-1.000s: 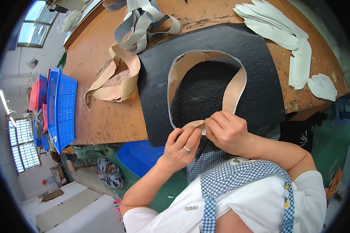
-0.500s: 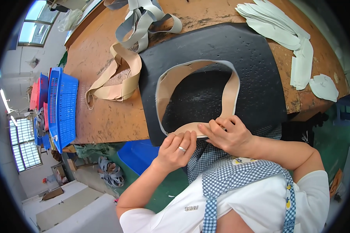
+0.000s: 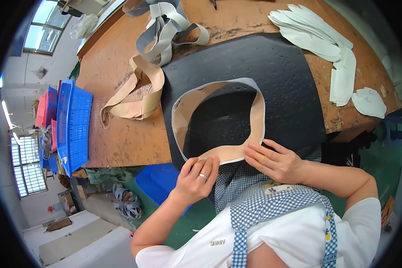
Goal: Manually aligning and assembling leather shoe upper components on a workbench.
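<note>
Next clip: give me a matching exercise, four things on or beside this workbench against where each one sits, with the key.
Things:
1. tan loop piece
2. blue crates
3. white cut pieces
4. grey strips

Places:
A. fanned out at the bench's far right
B. stacked off the bench's left edge
C. on the black mat, pressed by both hands at the near edge
D. piled at the far middle of the bench

Pairs: 1-C, 2-B, 3-A, 4-D. The left hand and the right hand both lie flat on the loop.
</note>
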